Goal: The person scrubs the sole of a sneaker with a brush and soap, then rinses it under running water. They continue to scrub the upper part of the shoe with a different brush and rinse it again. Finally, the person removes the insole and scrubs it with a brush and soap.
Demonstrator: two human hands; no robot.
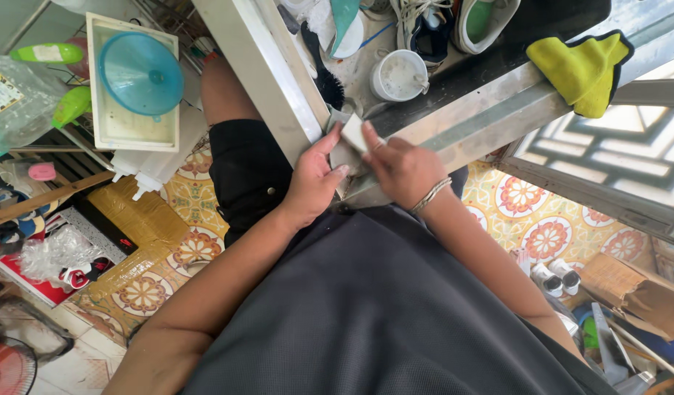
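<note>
My left hand (313, 181) and my right hand (403, 168) meet at the corner of a grey metal-edged counter (454, 124). Between their fingers sits a small pale block (354, 133), like a sponge or eraser pad, with both hands gripping it. A grey piece under the block is partly hidden by my fingers. A thin bracelet circles my right wrist. Behind the hands on the counter lie a black brush (324, 73) and a white cup (399, 75).
A yellow cloth (585, 66) hangs over the counter's rail at right. Sneakers (461, 22) rest at the counter's back. A teal funnel (141, 73) sits in a white tray at left. Boxes, bottles and clutter cover the patterned tile floor (527, 219).
</note>
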